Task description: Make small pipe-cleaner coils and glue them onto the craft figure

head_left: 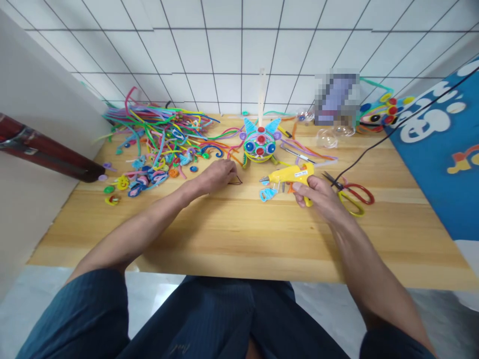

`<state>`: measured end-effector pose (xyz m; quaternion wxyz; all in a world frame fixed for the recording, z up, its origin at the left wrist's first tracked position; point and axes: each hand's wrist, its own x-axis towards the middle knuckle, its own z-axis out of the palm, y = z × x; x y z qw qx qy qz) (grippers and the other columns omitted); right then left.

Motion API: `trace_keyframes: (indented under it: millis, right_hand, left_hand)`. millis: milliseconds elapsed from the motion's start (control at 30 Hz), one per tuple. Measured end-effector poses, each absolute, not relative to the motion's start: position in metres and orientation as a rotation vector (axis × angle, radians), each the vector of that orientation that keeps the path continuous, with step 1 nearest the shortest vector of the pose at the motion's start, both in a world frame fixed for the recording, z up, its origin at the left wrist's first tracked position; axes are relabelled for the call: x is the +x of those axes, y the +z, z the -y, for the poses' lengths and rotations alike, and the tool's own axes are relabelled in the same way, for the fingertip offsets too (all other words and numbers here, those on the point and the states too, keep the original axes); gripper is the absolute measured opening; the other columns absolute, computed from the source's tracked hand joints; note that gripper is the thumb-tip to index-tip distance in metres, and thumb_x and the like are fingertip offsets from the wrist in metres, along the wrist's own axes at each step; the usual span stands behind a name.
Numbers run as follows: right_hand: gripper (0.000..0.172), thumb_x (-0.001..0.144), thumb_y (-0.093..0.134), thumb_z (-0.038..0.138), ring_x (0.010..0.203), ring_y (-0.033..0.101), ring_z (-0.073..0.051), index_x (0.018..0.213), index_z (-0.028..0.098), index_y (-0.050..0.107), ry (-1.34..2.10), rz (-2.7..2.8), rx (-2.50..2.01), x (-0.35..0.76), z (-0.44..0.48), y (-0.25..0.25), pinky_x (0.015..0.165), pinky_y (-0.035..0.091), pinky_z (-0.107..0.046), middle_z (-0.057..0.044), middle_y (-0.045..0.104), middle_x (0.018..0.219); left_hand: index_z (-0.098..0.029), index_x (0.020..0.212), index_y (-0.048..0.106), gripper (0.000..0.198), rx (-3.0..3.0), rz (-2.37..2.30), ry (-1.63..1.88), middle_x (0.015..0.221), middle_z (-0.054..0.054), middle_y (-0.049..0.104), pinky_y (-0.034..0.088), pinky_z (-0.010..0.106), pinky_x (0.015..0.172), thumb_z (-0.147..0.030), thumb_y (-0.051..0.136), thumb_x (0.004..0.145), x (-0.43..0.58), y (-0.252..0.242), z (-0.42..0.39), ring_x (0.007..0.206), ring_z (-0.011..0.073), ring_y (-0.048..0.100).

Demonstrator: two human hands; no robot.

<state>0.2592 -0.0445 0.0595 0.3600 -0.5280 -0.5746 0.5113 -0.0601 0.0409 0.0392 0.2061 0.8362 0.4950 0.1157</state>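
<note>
My right hand (318,195) is wrapped round the handle of a yellow hot glue gun (290,174), its nozzle pointing left. Light blue pipe-cleaner pieces (268,194) lie just below the nozzle. My left hand (220,175) is closed, fingertips bent down at a thin dark-red looped strand (235,182) close to the tabletop. Between and beyond both hands, a round decorated face (260,143) of coiled pipe cleaners faces me. It has blue eyes, red dots and light blue pointed ears, with a pale upright stick (262,94) behind it.
Many loose pipe cleaners (160,122) and small coiled pieces (147,179) spread over the left side. Scissors (352,193) with red and yellow handles lie right of my right hand, by a black cord (377,142). Clear plastic domes (327,138) and a second decorated face (376,117) stand back right.
</note>
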Motion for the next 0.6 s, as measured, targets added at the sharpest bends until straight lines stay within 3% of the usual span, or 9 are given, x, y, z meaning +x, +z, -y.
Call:
trace_keyframes:
  millis: [67,233,467,600]
  right_hand:
    - [0.055,0.082,0.073,0.071,0.057,0.05,-0.014,0.062,0.023,0.055,1.306,1.489,-1.34,0.257,0.046,0.063,0.065,0.043,-0.032,0.002,0.056,0.053]
    - [0.057,0.08,0.074,0.074,0.057,0.052,-0.015,0.062,0.022,0.058,1.34,1.454,-1.264,0.252,0.05,0.068,0.069,0.046,-0.032,0.001,0.057,0.053]
    - [0.06,0.076,0.075,0.075,0.07,0.06,-0.019,0.056,0.021,0.06,1.438,1.475,-1.189,0.247,0.049,0.068,0.069,0.046,-0.031,-0.002,0.06,0.058]
    - [0.056,0.074,0.077,0.073,0.062,0.055,-0.016,0.059,0.021,0.064,1.424,1.425,-1.206,0.25,0.043,0.07,0.063,0.043,-0.03,-0.002,0.061,0.06]
  left_hand:
    - [-0.018,0.086,0.064,0.011,2.067,-1.319,0.544,0.087,0.007,0.071,0.048,0.032,0.075,-0.025,0.06,0.092,-0.065,0.05,-0.043,0.081,0.0206,0.065]
    - [-0.018,0.085,0.056,0.031,1.422,-1.036,0.819,0.08,0.003,0.069,0.055,0.029,0.064,-0.041,0.077,0.085,-0.072,0.085,-0.036,0.067,0.0149,0.066]
    - [-0.014,0.092,0.068,0.032,0.952,-0.973,0.851,0.08,0.003,0.07,0.047,0.021,0.05,-0.021,0.088,0.069,-0.055,0.098,-0.014,0.058,0.0097,0.058]
    - [-0.01,0.088,0.071,0.026,0.769,-0.905,0.882,0.076,0.003,0.069,0.038,0.017,0.046,-0.013,0.085,0.065,-0.039,0.089,-0.005,0.054,0.0065,0.051]
